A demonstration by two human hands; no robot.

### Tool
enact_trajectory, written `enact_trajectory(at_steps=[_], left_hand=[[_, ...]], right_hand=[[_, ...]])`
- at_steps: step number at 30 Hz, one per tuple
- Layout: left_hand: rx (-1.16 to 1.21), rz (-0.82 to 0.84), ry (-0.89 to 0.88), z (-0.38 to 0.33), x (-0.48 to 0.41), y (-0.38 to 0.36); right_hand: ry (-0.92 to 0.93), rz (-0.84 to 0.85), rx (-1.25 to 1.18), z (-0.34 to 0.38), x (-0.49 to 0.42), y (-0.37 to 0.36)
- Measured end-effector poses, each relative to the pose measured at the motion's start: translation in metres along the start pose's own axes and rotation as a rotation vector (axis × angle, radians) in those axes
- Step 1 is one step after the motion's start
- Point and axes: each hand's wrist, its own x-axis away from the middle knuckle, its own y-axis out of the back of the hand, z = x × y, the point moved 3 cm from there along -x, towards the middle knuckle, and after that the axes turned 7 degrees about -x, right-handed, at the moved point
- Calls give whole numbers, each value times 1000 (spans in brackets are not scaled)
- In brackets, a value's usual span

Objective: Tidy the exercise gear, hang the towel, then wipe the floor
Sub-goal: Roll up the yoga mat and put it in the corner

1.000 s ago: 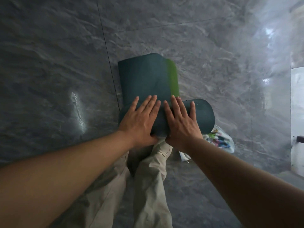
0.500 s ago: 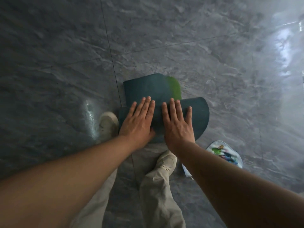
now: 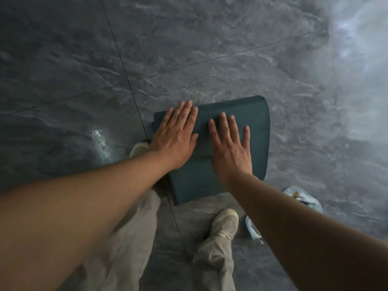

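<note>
A dark teal exercise mat lies rolled up on the grey floor in front of my feet. My left hand presses flat on the roll's left part, fingers straight and close together. To its right, my right hand lies flat on the middle of the roll with fingers spread. Neither hand grips the mat. A white towel with a colourful print lies on the floor at the lower right, partly hidden behind my right forearm.
The floor is large grey stone-look tile with thin seams. My two feet in pale shoes stand just behind the mat. Bright glare falls on the floor at the upper right.
The flat tail of the mat with its green edge has vanished into the roll. Both hands have pushed forward over it, and my right hand has shifted right with fingers spread.
</note>
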Motion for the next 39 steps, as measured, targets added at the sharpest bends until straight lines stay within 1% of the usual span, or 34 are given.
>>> enact_trajectory(at_steps=[3, 6, 13, 20, 24, 27, 31, 33, 36, 39], left_hand=[[-35, 62, -37, 20, -10, -18], [-55, 135, -57, 35, -16, -36], [-81, 148, -90, 56, -31, -63], [-171, 132, -274, 73, -12, -89], [-195, 190, -257, 76, -4, -90], [-173, 173, -245, 59, 4, -80], [-47, 90, -249, 17, 21, -66], [-14, 87, -279, -7, 32, -67], [-8, 147, -244, -36, 49, -79], [-118, 278, -190, -57, 65, -100]], right_hand=[[-33, 119, -30, 3, -24, -12], [-60, 174, -56, 7, -44, -22], [-104, 226, -77, 19, -84, -45], [-145, 252, -119, 19, -111, -77], [-153, 257, -136, 22, -113, -81], [-124, 229, -138, 19, -107, -76], [-56, 113, -150, 7, -86, -67], [-53, 68, -188, -1, -69, -67], [-62, 34, -218, -13, -33, -80], [-46, 38, -189, -24, 10, -105]])
